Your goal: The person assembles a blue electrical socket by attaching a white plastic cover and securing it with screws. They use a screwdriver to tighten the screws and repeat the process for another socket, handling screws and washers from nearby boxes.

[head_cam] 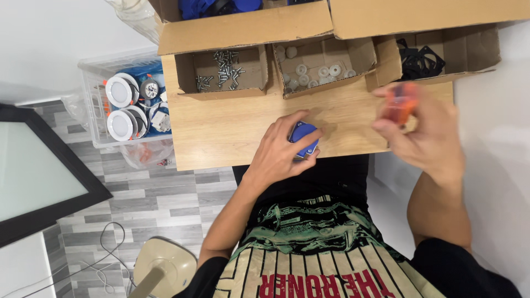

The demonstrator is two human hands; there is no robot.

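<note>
Head view, left hand (279,150) fingers clamped on blue part (303,138), right hand (422,129) fingers gripping orange piece (398,103)

I take this for a small home assembly workshop. I see a wooden desk (232,132) lined with open cardboard boxes sorting screws (222,72), white plastic rings (312,72) and black fan frames (420,62). Beside it a clear bin (94,105) holds round lamp fittings (119,91), on grey plank floor (149,193).
</note>
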